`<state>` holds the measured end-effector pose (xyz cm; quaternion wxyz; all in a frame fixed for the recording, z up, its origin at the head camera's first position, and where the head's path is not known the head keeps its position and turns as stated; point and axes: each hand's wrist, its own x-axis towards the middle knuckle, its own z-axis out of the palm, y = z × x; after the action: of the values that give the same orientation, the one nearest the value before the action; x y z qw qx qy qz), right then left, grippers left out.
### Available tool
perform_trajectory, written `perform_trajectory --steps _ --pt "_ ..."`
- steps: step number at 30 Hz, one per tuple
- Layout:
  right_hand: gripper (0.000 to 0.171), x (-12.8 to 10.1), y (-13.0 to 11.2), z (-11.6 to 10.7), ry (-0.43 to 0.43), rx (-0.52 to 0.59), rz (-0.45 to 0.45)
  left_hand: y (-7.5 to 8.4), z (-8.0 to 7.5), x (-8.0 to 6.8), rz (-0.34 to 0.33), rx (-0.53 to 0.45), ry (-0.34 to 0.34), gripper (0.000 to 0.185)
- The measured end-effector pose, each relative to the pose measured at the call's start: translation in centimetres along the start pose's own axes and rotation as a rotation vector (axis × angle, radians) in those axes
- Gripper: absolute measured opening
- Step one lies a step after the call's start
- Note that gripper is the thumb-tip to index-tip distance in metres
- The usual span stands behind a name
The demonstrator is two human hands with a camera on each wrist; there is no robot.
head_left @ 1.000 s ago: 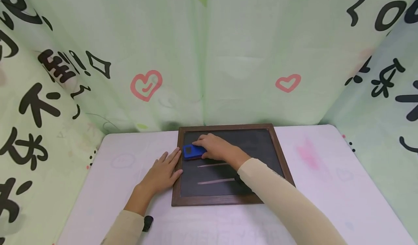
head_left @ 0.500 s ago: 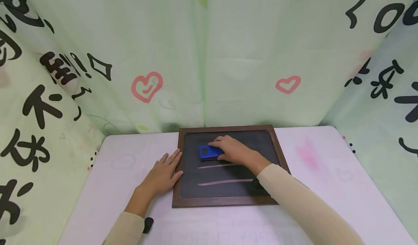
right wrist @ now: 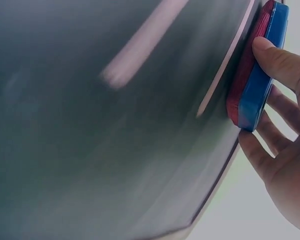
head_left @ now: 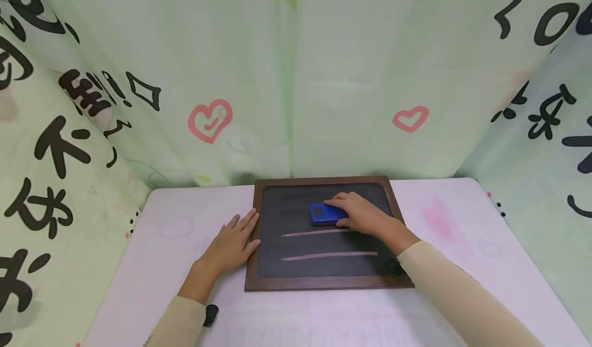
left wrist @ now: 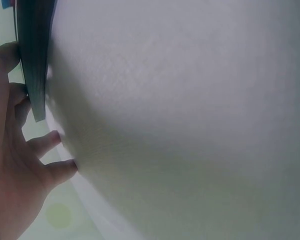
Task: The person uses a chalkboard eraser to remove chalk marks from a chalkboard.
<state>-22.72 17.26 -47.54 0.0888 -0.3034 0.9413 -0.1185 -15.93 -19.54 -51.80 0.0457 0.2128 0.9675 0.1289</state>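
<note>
A small chalkboard (head_left: 273, 270) with a brown wooden frame (head_left: 319, 284) lies on the table. Pressed to its upper middle is a blue board eraser (head_left: 326, 214), gripped between the thumb and fingers of my right hand (head_left: 361, 214). In the right wrist view the eraser's reddish pad (right wrist: 246, 75) faces the board. Two pale pink chalk lines run across below it, an upper line (head_left: 310, 233) and a lower line (head_left: 328, 256). My left hand (head_left: 230, 247) has its fingers spread, with the thumb and fingertips against the frame's left side.
The white table (head_left: 444, 265) extends around the board, with a pink stain (head_left: 437, 216) to the right. Behind and at both sides hangs a pale green curtain (head_left: 342, 79) with black characters and pink hearts. A black device (head_left: 210, 315) sits at my left wrist.
My right hand has slid the eraser rightward across the board from near its left side to past the middle. The left hand stays at the frame.
</note>
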Motion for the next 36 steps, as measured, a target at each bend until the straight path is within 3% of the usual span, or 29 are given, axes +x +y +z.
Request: perform_trajectory --steps 10,18,36 --pt "0.061 -3.9 3.7 -0.7 0.081 0.024 0.039 -0.1 -0.1 0.4 0.004 0.006 -0.003 0.069" --pt "0.060 -5.8 5.6 -1.4 0.082 0.039 0.078 -0.1 -0.2 0.3 0.010 -0.003 0.014 0.068" --pt "0.060 -7.4 5.6 -1.2 0.080 0.041 0.077 -0.1 0.0 0.1 0.007 -0.012 0.000 0.068"
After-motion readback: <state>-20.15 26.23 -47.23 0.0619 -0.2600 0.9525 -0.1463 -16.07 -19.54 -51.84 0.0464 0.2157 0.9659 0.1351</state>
